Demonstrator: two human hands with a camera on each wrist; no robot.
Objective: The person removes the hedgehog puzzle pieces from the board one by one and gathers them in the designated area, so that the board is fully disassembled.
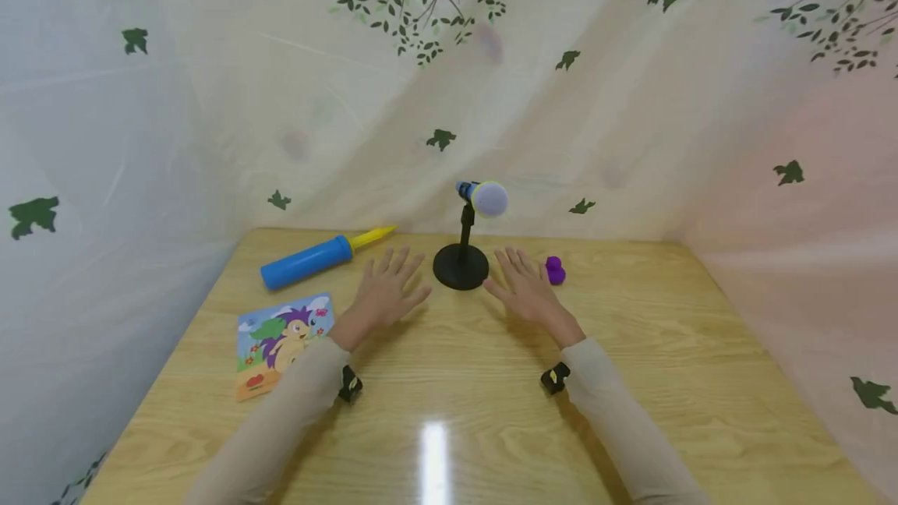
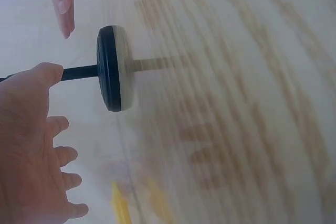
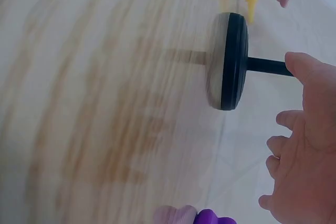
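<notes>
Both hands reach forward over the wooden table, palms down with fingers spread, and neither holds anything. The left hand [image 1: 387,289] is left of the microphone stand's round black base [image 1: 461,266]. On the other side of it is the right hand [image 1: 526,287]. A toy microphone [image 1: 486,198] with a pale round head and blue body sits on top of the stand. Near the right fingertips lies a small purple thing with rounded lobes [image 1: 556,271]. In the left wrist view, the left thumb overlaps the stand's black pole [image 2: 80,72].
A blue hand pump [image 1: 307,262] with a yellow nozzle [image 1: 372,236] lies at the back left. In front of it, partly behind the left sleeve, is a picture card [image 1: 284,337] with a cartoon hedgehog. A white curtain [image 1: 365,107] with green leaf prints surrounds the table [image 1: 449,380].
</notes>
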